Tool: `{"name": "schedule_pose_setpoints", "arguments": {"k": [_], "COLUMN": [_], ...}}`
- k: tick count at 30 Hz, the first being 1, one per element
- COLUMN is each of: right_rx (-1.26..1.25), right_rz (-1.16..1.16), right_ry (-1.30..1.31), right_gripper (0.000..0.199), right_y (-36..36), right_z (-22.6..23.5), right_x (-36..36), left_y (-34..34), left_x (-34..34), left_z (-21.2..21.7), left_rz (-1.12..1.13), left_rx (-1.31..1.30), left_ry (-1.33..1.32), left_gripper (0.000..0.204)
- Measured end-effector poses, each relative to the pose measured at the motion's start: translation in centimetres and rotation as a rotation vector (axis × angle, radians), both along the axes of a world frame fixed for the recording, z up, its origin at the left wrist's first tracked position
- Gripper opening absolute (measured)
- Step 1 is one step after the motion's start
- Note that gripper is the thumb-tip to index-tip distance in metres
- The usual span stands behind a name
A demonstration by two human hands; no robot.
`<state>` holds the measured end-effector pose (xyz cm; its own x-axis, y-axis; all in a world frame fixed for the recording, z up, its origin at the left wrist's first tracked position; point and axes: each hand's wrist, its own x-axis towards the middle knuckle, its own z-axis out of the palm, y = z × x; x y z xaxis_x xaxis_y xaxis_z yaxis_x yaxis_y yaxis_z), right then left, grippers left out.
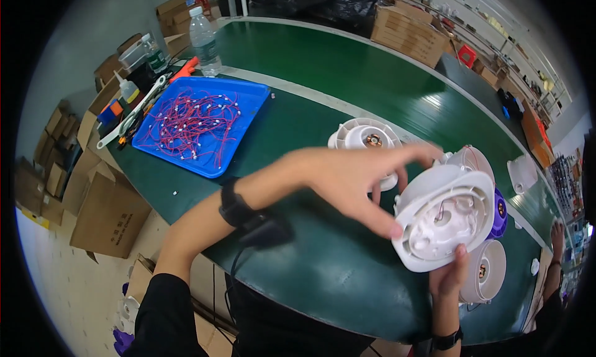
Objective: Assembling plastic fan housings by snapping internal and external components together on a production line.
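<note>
Over the desk [335, 264]: white housing [444, 223] is leaning (hollow side showing)
Right hand [448, 279]: fingers are grasping it
Left hand [351, 180]: parted fingers are bracketing it

Bare green table [323, 267] at near centre, a hand slips through easily! But right, a held white casing [442, 223], purple ring [498, 228] and white cup [495, 264] crowd in; left, the blue tray [253, 99] blocks.
</note>
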<state>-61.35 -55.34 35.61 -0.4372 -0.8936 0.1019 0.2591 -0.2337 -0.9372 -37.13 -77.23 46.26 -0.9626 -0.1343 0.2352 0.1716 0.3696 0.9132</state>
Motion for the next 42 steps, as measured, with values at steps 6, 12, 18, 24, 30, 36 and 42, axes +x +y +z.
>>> {"name": "schedule_pose_setpoints", "arguments": {"k": [6,12,18,24,30,36,42], "right_rx": [0.133,-0.421,-0.426,-0.576,-0.568,-0.467,-0.373], "right_rz": [-0.246,0.096,0.240,0.140,0.087,-0.028,-0.222], "right_ry": [0.209,0.987,1.330,1.515,1.599,1.519,1.382], "right_gripper": [0.076,0.064,0.052,0.049,0.051,0.048,0.053], "right_y": [-0.6,-0.8,0.1,-0.2,-0.1,-0.5,-0.9], "right_z": [2.9,4.9,4.8,5.0,4.9,3.8,4.6], "right_x": [1.5,0.4,3.1,4.1,3.5,3.3,2.6], "left_y": [-4.2,-3.4,-8.2,-17.1,-20.8,-14.0,-0.1], "left_x": [1.6,-0.5,-4.5,-8.2,-11.7,-10.1,-4.0], "left_z": [-1.9,-4.5,-4.4,-5.3,-5.2,-4.1,-4.1], "left_rz": [0.515,0.641,0.865,1.059,1.238,0.559,0.063], "left_rx": [-0.969,-0.832,-0.780,-0.726,-0.912,-0.162,0.394], "left_ry": [-0.036,-0.373,-0.475,-0.633,-0.561,-0.239,-0.258], "left_gripper": [0.112,0.114,0.115,0.118,0.109,0.057,0.055]}}
